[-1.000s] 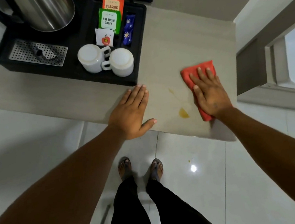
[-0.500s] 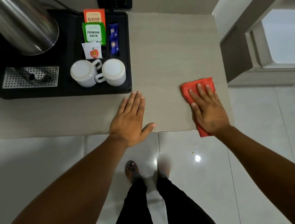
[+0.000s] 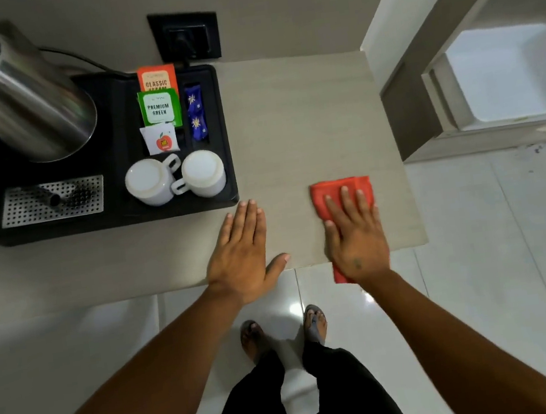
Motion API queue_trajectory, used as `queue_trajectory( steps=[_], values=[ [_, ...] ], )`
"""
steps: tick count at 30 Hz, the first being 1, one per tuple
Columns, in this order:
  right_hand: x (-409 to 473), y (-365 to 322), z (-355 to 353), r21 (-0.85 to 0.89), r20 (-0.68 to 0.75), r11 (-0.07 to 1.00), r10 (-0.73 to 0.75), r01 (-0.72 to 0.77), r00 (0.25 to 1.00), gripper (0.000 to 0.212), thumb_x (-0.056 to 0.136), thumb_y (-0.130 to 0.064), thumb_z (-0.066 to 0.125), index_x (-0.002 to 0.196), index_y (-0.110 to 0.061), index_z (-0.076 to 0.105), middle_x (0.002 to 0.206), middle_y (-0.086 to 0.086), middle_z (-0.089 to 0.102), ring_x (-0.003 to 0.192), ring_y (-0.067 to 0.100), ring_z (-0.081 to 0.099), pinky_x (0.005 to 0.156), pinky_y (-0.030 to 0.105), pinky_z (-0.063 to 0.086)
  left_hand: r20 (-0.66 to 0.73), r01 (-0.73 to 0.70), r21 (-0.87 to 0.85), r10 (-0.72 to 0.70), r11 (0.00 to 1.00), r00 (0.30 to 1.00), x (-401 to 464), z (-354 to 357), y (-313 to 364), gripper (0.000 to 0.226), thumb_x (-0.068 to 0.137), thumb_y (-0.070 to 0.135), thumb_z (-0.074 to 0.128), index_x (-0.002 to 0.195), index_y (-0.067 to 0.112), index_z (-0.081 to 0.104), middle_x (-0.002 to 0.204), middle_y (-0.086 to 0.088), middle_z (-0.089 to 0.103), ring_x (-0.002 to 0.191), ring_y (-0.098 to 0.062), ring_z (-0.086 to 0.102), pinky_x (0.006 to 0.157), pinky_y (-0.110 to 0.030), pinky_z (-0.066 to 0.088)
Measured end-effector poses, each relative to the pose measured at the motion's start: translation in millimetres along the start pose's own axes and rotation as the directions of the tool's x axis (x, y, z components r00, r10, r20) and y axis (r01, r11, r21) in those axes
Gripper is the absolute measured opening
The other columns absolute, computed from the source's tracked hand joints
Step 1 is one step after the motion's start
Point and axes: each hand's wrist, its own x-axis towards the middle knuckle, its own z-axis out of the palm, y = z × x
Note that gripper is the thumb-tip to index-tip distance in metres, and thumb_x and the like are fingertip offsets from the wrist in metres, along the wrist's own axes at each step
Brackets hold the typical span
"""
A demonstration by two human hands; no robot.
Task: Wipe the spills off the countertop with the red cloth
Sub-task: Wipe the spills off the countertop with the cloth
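Red cloth point(image 3: 335, 195): flat under right grip point(image 3: 353, 231), overhanging table point(image 3: 305, 117) edge.
Right grip: fingers spread, pressing cloth.
Left grip point(image 3: 241, 252): released, flat on table.

We see a folded red cloth point(image 3: 342, 195) lying flat on the pale grey stone-look countertop point(image 3: 298, 117) near its front right corner, its near end hanging over the front edge. The countertop's bare surface shows us no visible spill.
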Motion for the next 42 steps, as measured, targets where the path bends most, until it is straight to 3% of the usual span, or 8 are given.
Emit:
queue_trajectory(
  steps=[5,8,14,20,25,32,37,42],
  values=[
    [53,41,-24,-0.033,0.010,0.984,0.174,-0.174,0.985,0.060,0.101,-0.050,0.016,0.156,-0.028,0.022,0.166,0.009,0.015,0.152,0.035,0.003,0.122,0.057,0.007,0.014,0.014,0.008,-0.014,1.000,1.000,0,0,1,0.098,0.097,0.074,0.010,0.161,0.000,0.002,0.172,-0.021,0.001,0.160,-0.034,-0.008,0.129,-0.053,0.008],
    [96,18,-22,-0.050,-0.018,0.969,0.240,-0.240,0.971,0.058,0.102,-0.045,0.021,0.156,-0.024,0.023,0.165,0.014,0.015,0.151,0.039,0.004,0.122,0.057,0.003,0.000,0.011,0.014,-0.011,1.000,1.000,-1,2,1,0.097,0.097,0.073,0.015,0.161,0.000,0.004,0.172,-0.022,0.002,0.160,-0.034,-0.005,0.129,-0.053,0.009],
    [32,-20,-4,-0.017,-0.008,0.998,-0.053,0.053,0.999,0.057,0.102,-0.037,0.036,0.156,-0.024,0.024,0.166,0.007,0.015,0.153,0.033,0.002,0.123,0.055,0.003,-0.067,-0.004,0.023,0.006,1.000,0.998,0,6,0,0.096,0.098,0.070,0.026,0.159,-0.004,0.019,0.169,-0.025,0.017,0.160,-0.036,0.008,0.128,-0.055,0.016],
    [2,74,-33,0.090,-0.033,0.982,0.172,-0.169,0.985,0.052,0.101,-0.035,0.035,0.152,-0.026,0.037,0.163,0.006,0.027,0.152,0.031,0.012,0.121,0.057,0.015,-0.071,-0.010,0.031,0.012,0.999,0.997,1,11,-1,0.096,0.097,0.070,0.026,0.159,-0.003,0.019,0.170,-0.024,0.016,0.159,-0.036,0.009,0.128,-0.056,0.013],
    [74,110,-47,0.243,-0.031,0.917,0.335,-0.318,0.942,0.053,0.105,-0.036,0.032,0.156,-0.024,0.024,0.165,0.006,0.021,0.149,0.031,0.022,0.118,0.053,0.028,-0.070,0.003,0.029,-0.001,1.000,0.998,2,10,2,0.096,0.095,0.067,0.033,0.158,-0.005,0.021,0.168,-0.026,0.018,0.158,-0.039,0.012,0.128,-0.055,0.012],
    [41,45,-31,0.117,-0.047,0.992,0.050,-0.044,0.998,0.064,0.090,-0.011,0.043,0.153,-0.013,0.032,0.161,0.014,0.028,0.151,0.034,0.016,0.124,0.045,0.007,-0.057,0.003,0.022,-0.001,1.000,0.998,0,1,5,0.095,0.097,0.065,0.034,0.157,-0.006,0.022,0.168,-0.027,0.018,0.158,-0.040,0.012,0.128,-0.057,0.014],
    [0,-69,16,0.044,-0.013,0.991,-0.129,0.129,0.992,0.067,0.091,-0.018,0.049,0.155,-0.014,0.028,0.162,0.012,0.027,0.151,0.034,0.014,0.124,0.048,0.005,-0.050,-0.013,0.011,0.013,1.000,0.999,2,2,2,0.092,0.097,0.063,0.032,0.157,-0.006,0.022,0.167,-0.028,0.020,0.158,-0.041,0.013,0.128,-0.057,0.015],
    [-3,-39,13,0.038,-0.140,0.995,-0.081,0.087,0.987,0.055,0.093,-0.019,0.054,0.147,-0.016,0.045,0.154,0.010,0.042,0.147,0.032,0.029,0.120,0.057,0.020,-0.048,-0.019,-0.013,0.018,1.000,0.999,4,2,0,0.093,0.098,0.065,0.031,0.157,-0.006,0.022,0.168,-0.027,0.019,0.158,-0.040,0.013,0.128,-0.057,0.015]
  ],
)
